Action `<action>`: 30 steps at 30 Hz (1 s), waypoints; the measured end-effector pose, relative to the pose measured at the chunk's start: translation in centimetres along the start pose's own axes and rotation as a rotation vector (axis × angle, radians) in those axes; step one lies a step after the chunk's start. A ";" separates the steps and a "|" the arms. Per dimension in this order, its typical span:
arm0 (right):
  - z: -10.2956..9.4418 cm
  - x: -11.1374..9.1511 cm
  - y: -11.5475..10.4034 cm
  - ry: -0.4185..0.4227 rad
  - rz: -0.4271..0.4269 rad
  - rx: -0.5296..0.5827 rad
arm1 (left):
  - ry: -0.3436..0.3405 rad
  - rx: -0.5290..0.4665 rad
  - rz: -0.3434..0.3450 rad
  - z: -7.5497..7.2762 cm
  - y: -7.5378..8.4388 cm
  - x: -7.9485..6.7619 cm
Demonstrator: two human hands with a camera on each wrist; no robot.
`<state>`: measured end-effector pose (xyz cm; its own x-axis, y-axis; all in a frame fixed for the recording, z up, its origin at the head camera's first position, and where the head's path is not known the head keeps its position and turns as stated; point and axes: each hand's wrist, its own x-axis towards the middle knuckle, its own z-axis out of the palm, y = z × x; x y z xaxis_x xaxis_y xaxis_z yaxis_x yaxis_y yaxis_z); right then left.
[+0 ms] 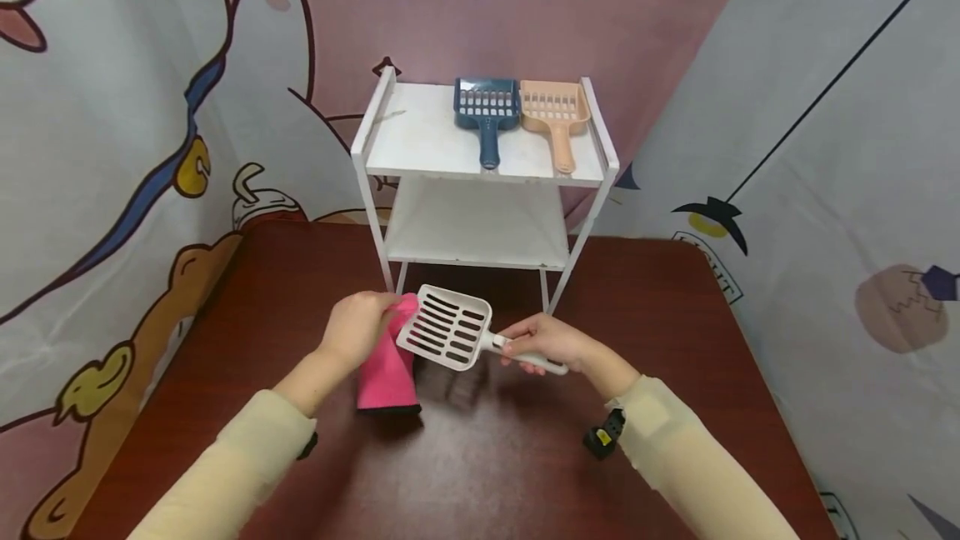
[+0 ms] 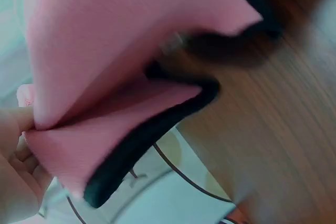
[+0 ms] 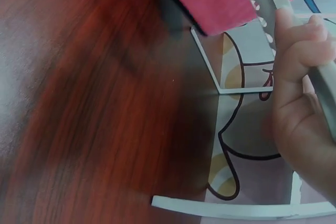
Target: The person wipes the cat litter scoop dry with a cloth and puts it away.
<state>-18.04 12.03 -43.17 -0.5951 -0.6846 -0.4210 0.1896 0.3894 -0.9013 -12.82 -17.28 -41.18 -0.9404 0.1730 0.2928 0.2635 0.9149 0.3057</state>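
Observation:
A whitish slotted litter scoop is held up above the table by my right hand, whose fingers grip its handle. From my left hand hangs a pink cloth with a dark edge, pinched near its top. The cloth's upper part touches or lies just behind the scoop's left edge; I cannot tell which. In the left wrist view the cloth hangs in folds with its black border showing. Fingers wrap the grey-looking handle in the right wrist view.
A white two-tier shelf stands at the table's back. On its top lie a dark blue slotted scoop and a peach slotted scoop, side by side at the right. The brown table meets cartoon-printed curtains behind and beside it.

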 end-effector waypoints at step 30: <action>1.4 0.9 0.3 0.053 -0.045 -0.281 | 0.038 -0.233 -0.151 -2.1 -0.5 1.4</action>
<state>-17.46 10.69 -43.97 -0.6395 -0.6749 -0.3682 -0.0575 0.5196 -0.8525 -13.79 -18.31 -39.00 -0.9653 0.0230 0.2601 0.1671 0.8198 0.5478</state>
